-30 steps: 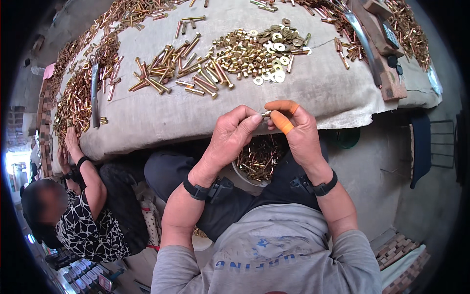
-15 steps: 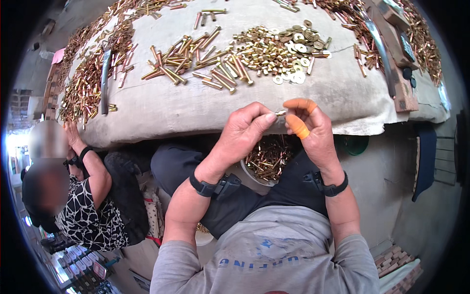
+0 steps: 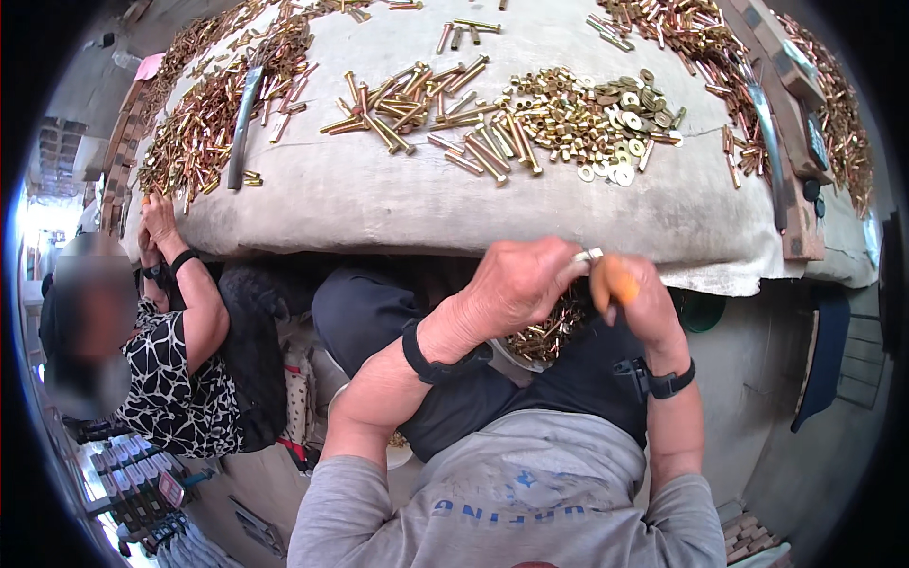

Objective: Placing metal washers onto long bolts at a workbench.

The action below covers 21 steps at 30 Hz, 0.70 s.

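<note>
My left hand (image 3: 519,289) is closed, with thumb and forefinger pinching a small shiny metal piece (image 3: 591,255); its exact kind is too small and blurred to tell. Right beside it, my right hand (image 3: 644,293) has its fingers curled in at the piece's other end, with orange finger covers (image 3: 619,277) on them. What its fingertips hold is hidden. Both hands are over a bucket (image 3: 516,358) of metal fasteners, just off the near table edge. Beyond them lie brass-coloured bolts (image 3: 398,106), a heap of short metal sleeves (image 3: 559,118) and flat washers (image 3: 620,173).
The cloth-covered table (image 3: 398,208) bears larger fastener heaps (image 3: 194,142) at left and far right, beside metal strips (image 3: 244,128) and a wooden beam (image 3: 800,213). At left sits a co-worker (image 3: 189,379), hands at the table edge. A green container (image 3: 705,312) stands below at right.
My hands have drawn nearer to me, over the bucket, and closer together. My right hand's fingers have curled in from a more spread pose. The whole view has shifted slightly.
</note>
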Tool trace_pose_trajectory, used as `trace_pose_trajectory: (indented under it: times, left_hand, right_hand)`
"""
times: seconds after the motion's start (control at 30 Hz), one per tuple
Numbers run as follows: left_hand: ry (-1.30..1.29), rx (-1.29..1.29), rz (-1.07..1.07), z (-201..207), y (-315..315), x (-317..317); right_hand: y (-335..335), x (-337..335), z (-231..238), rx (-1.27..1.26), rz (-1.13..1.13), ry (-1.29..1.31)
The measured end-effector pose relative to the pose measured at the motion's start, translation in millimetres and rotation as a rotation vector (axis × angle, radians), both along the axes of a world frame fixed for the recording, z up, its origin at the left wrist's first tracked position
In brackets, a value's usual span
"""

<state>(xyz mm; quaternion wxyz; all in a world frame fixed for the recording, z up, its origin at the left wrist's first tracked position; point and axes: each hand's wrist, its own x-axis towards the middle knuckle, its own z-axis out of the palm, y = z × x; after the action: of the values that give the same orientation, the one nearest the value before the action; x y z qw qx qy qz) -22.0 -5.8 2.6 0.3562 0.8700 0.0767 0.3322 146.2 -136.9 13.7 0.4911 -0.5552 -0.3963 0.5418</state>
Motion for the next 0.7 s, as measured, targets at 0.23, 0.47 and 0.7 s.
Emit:
trace_pose_trajectory:
  times: [0.23,0.47,0.7]
  left_hand:
    - [0.074,0.123,-0.008,5,10,-1]
    - [-0.079,0.116,0.08,16,31,-16]
    - [-0.318,-0.021,0.501,29,48,-32]
  right_hand:
    - [29,-9,27,0.241,-0.268,-0.449]
    - [125,-25,33,0.537,-0.143,-0.883]
    - [166,-50,18,0.432,0.013,-1.29]
